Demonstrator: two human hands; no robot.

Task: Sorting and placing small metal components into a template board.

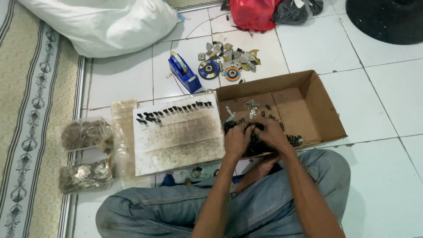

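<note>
Two clear bags (86, 156) of metal pieces lie at the far left, beside a stained white board (178, 134) with a row of small dark parts (176, 110) along its top edge. In the cardboard box (308, 110), the left hand (237, 140) and right hand (271, 134) press together into a heap of black parts (255, 145), fingers curled among them; whether either grips one cannot be told.

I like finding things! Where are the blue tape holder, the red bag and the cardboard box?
blue tape dispenser (184, 73), head view, its side.
red bag (252, 14), head view, its front.
cardboard box (297, 112), head view, bare floor.
</note>
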